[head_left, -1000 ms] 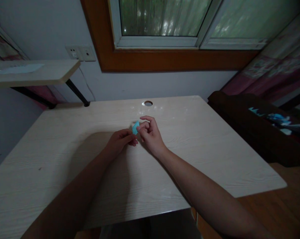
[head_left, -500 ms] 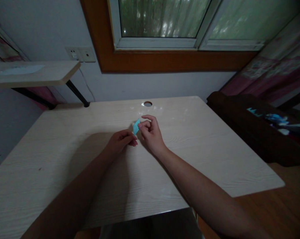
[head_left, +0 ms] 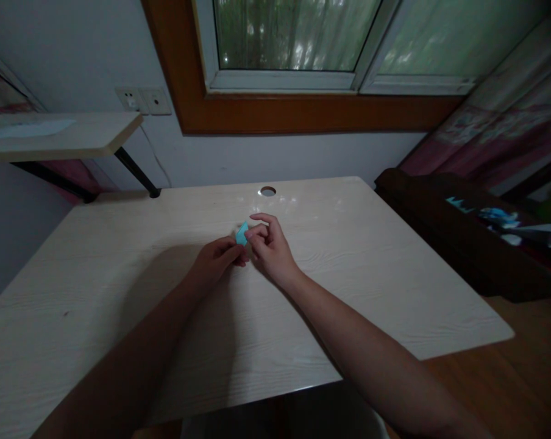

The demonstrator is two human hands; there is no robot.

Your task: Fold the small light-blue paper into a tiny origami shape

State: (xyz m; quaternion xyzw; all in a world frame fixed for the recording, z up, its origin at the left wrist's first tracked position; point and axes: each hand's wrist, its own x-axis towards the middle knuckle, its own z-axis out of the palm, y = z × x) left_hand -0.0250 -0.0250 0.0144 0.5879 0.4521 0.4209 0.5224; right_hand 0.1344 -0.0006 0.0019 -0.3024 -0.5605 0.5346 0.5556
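A small piece of folded light-blue paper (head_left: 241,233) is held up between my two hands, above the middle of the table. My left hand (head_left: 220,255) pinches its lower end, with the thumb and fingers closed. From the other side, my right hand (head_left: 269,245) grips its right edge between thumb and a bent finger, while the index finger stretches out above it. My fingertips cover part of the paper's lower and right edges.
Both forearms rest over the pale wood-grain table (head_left: 348,256). Near its back edge is a round cable hole (head_left: 268,191). A raised shelf (head_left: 106,137) on black legs stands at the back left. Right of the table is a dark brown piece of furniture (head_left: 422,213) with several things on it.
The paper now looks slightly more turned and shows less of its face, still between both hands. The whole view has shifted a little, and my hands appear slightly further left.
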